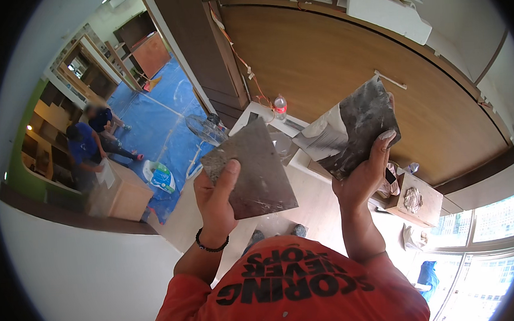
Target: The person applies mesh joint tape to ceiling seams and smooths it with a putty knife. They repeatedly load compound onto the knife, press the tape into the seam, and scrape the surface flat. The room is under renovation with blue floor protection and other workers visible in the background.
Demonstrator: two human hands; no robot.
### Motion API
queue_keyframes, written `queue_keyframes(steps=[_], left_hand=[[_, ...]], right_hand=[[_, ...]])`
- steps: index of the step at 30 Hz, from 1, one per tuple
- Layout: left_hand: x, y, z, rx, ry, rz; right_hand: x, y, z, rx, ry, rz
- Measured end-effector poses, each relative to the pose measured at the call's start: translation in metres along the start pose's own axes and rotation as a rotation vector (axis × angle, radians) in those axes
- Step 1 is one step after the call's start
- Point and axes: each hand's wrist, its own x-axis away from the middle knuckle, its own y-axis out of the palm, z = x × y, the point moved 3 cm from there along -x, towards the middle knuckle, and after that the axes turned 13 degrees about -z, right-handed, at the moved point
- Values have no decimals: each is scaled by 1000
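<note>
My left hand grips a flat, roughly square grey-brown plate by its lower left edge, thumb across its face. The plate has pale scuffs and specks on it. In my right hand is a dark, square plate, held tilted by its lower right edge with the thumb on top. White putty covers the left part of that dark plate, and white smears mark my right thumb. The two plates are apart, both raised in front of my chest. My fingers behind the plates are mostly hidden.
A clear bottle stands on a white surface beyond the plates, near a fan. A large brown wooden panel fills the far side. Right, a wooden box. Left, through a doorway, two people sit above blue sheeting.
</note>
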Motion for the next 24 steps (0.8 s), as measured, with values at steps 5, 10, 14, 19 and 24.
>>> queue_keyframes(steps=[5, 10, 14, 19, 24], left_hand=[[1, -20, -12, -183, -67, -82], [-9, -31, -14, 60, -51, 18], [-15, -62, 3, 110, 226, 51], [9, -60, 38, -557, 861, -658], [17, -72, 23, -935, 666, -754]], right_hand=[[15, 21, 14, 40, -52, -81], [34, 54, 22, 366, 65, -535], [55, 58, 35, 690, 218, -755], [53, 50, 74, -135, 571, -233], [57, 53, 100, -385, 731, -236]])
